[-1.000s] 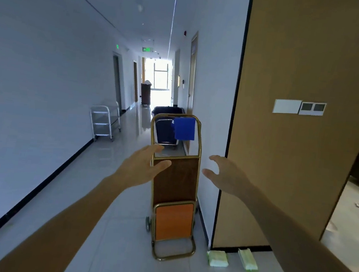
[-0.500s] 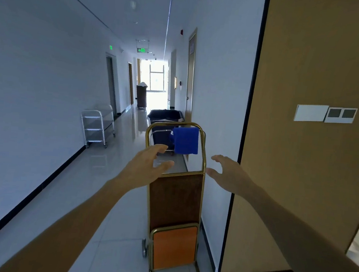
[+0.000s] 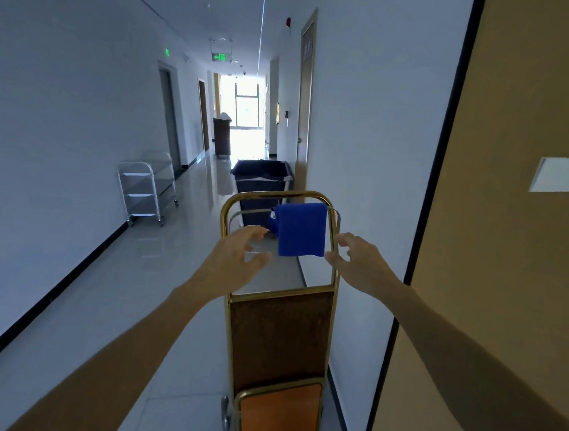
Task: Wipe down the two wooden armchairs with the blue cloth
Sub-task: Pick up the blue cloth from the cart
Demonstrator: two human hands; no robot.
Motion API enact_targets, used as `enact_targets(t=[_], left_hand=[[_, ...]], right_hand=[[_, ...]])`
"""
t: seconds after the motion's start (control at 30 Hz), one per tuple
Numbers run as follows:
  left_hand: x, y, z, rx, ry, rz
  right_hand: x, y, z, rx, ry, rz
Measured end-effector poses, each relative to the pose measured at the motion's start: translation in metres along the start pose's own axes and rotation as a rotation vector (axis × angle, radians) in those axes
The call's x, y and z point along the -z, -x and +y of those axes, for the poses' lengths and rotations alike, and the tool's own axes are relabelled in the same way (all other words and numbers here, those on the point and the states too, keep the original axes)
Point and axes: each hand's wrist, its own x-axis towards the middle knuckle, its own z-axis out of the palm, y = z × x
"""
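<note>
A folded blue cloth hangs over the top bar of a gold-framed trolley standing in a corridor straight ahead. My left hand is stretched out just left of and below the cloth, fingers spread, holding nothing. Just right of the cloth, my right hand is beside the trolley's right upright, fingers apart and empty. Neither hand touches the cloth. No wooden armchair is in view.
A brown wooden door panel with a white switch plate fills the right. A dark linen cart stands behind the trolley, and a steel shelf cart stands by the left wall. Glossy tiled floor runs down the corridor.
Both hands have risen and moved forward toward the blue cloth, and the trolley looms closer. The view has swung left, so the doorway on the right is gone.
</note>
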Motion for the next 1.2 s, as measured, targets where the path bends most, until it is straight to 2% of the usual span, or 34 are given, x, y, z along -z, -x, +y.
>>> enact_targets(t=[0.27, 0.53, 0.8, 0.93, 1.07, 1.2], left_hand=[[-0.037, -0.104, -0.044, 0.051, 0.065, 0.022], [-0.089, -0.191, -0.084, 0.197, 0.149, -0.073], [-0.124, -0.229, -0.120, 0.223, 0.260, -0.101], [-0.132, -0.241, -0.131, 0.231, 0.331, -0.062], [-0.134, -0.249, -0.136, 0.185, 0.206, 0.009], [-0.122, -0.257, -0.134, 0.067, 0.101, 0.040]], right_hand=[[-0.032, -0.136, 0.042, -0.032, -0.113, -0.022], [-0.052, -0.241, 0.076, -0.057, -0.174, -0.017], [-0.076, -0.281, 0.095, -0.075, -0.283, -0.071], [-0.078, -0.290, 0.096, -0.058, -0.228, -0.098], [-0.066, -0.299, 0.093, 0.019, -0.031, -0.107], [-0.052, -0.307, 0.080, 0.061, -0.006, -0.031]])
